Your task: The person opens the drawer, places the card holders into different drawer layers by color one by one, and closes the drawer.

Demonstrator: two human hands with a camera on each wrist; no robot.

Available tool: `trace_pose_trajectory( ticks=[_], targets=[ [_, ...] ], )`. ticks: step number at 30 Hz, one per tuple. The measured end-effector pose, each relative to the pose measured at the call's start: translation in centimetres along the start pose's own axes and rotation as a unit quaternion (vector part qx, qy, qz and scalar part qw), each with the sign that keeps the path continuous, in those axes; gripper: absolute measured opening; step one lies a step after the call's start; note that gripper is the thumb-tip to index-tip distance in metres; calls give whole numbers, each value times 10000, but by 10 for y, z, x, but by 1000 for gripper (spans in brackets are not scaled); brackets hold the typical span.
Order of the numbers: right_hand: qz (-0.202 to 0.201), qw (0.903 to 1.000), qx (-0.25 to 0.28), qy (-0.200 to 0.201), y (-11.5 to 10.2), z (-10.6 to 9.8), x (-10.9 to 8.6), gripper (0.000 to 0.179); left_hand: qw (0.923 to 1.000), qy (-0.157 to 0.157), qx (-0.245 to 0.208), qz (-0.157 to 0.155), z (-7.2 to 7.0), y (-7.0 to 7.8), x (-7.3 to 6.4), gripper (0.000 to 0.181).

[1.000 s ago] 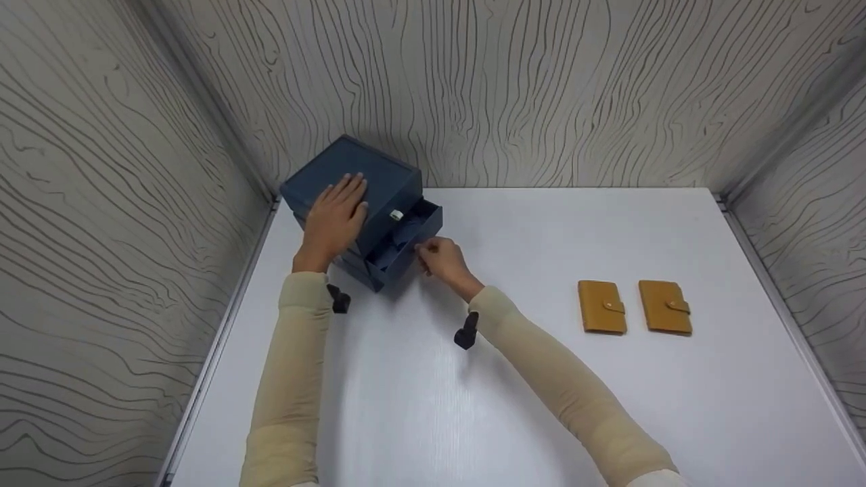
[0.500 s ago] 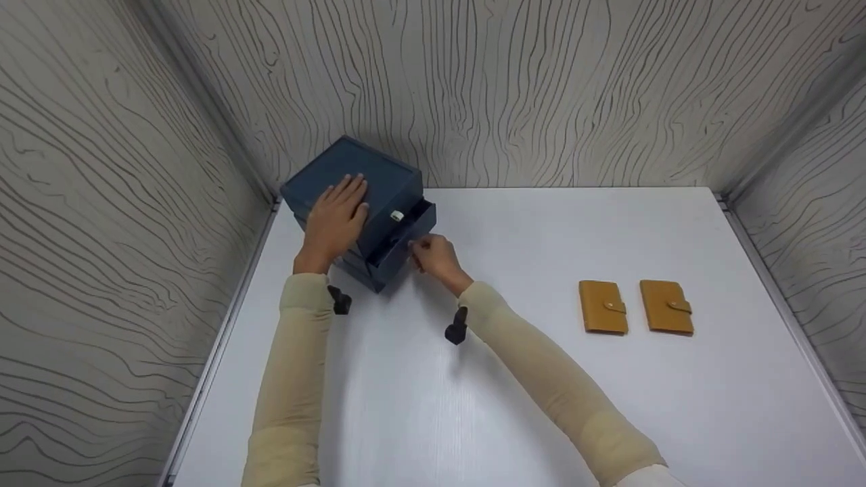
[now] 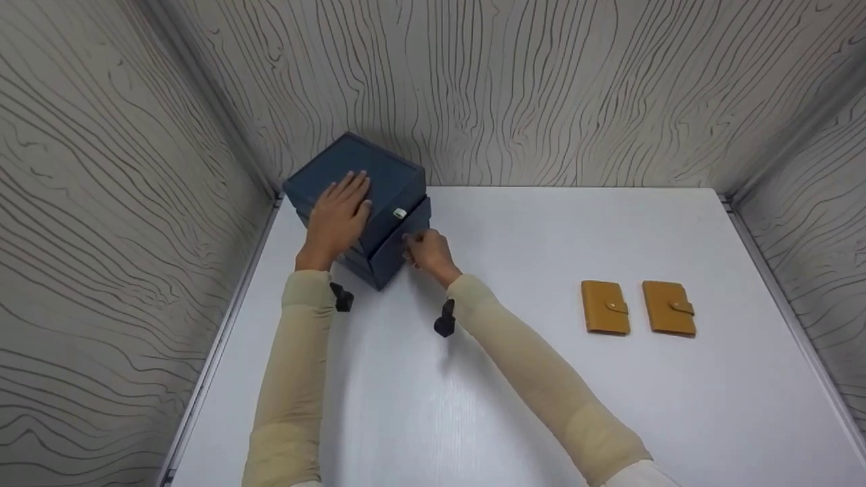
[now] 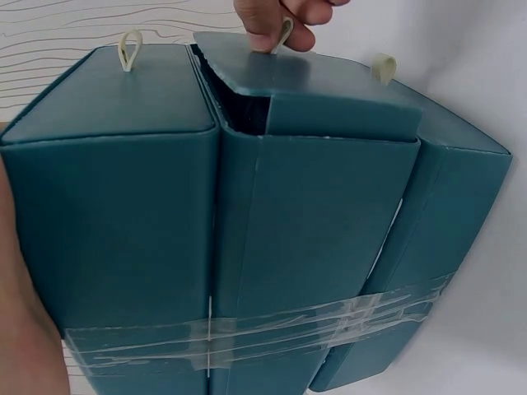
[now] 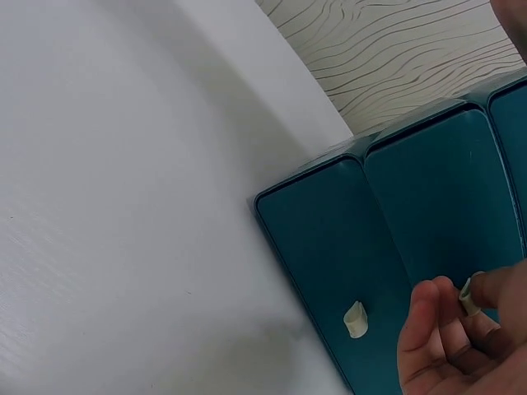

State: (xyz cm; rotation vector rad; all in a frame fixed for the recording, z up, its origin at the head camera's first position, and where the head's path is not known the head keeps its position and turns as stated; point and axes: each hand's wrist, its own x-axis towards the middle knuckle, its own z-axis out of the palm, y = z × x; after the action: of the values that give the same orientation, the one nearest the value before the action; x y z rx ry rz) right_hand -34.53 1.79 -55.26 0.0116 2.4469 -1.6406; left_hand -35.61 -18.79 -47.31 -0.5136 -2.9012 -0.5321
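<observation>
A dark blue-green drawer box of three stacked units stands at the table's back left corner. My left hand lies flat on its top with fingers straight. My right hand pinches the pale loop pull of the middle drawer between thumb and fingers. That drawer sticks out only slightly, with a narrow dark gap along one edge in the left wrist view. The top unit's loop pull and the bottom unit's loop pull hang free. The drawer's inside is hidden.
Two tan snap-strap notebooks or wallets lie side by side on the white table, to the right. Wood-grain patterned walls enclose the back and sides. Clear tape wraps round the box's side.
My right hand has moved left and away from me with the middle drawer, which has slid from clearly pulled out to nearly flush. My left hand has stayed on the box top.
</observation>
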Motion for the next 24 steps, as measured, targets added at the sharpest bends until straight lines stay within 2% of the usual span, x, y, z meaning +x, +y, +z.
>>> trace_pose_trajectory(
  ticks=[4,17,24],
  targets=[
    [21,10000,47,3,-1,2,1,31,10000,15,43,6,0,0,0,57],
    [185,9993,-283,181,-7,7,5,34,10000,-57,7,-37,0,0,1,58],
    [235,9990,-330,185,-10,7,3,33,10000,60,5,50,2,-2,2,57]
  ],
)
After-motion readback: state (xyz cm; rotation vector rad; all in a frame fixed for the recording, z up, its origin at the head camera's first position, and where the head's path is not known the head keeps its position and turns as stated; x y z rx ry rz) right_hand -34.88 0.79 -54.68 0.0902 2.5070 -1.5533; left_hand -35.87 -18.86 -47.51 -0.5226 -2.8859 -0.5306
